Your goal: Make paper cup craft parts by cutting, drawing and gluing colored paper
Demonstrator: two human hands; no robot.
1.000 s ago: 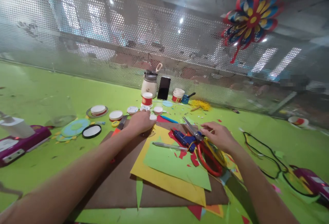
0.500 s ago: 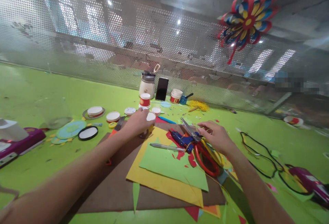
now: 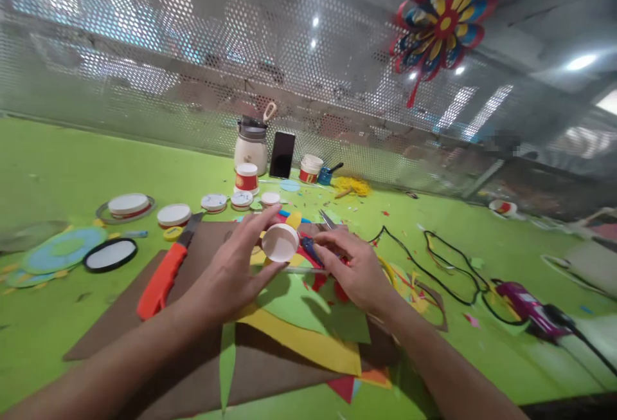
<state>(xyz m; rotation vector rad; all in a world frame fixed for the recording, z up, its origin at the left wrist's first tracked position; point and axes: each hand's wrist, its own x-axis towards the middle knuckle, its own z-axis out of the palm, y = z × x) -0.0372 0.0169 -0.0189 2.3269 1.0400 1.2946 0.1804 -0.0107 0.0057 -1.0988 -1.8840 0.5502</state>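
My left hand (image 3: 231, 272) is raised over the brown cardboard (image 3: 144, 323) and pinches a small white round cap (image 3: 280, 242) between thumb and fingers, its open side turned toward me. My right hand (image 3: 354, 269) is just to its right, fingers curled down over a pile with a blue glue gun (image 3: 308, 249), red paper scraps and scissors (image 3: 328, 219); what its fingertips grip is hidden. A pen (image 3: 301, 270) lies between the two hands. Green paper (image 3: 308, 304) lies on yellow paper (image 3: 313, 349) below them.
An orange utility knife (image 3: 161, 275) lies on the cardboard's left part. White lids (image 3: 173, 214), a black-rimmed disc (image 3: 110, 255) and blue paper circles (image 3: 62, 249) lie left. A jar (image 3: 251, 143), phone (image 3: 282, 154) and cups stand by the mesh wall. A black cable (image 3: 434, 259) and purple tool (image 3: 525, 301) lie right.
My left hand has lifted the white cap from the table's far side and brought it toward me. My right hand has shifted left over the glue gun. The view has turned right.
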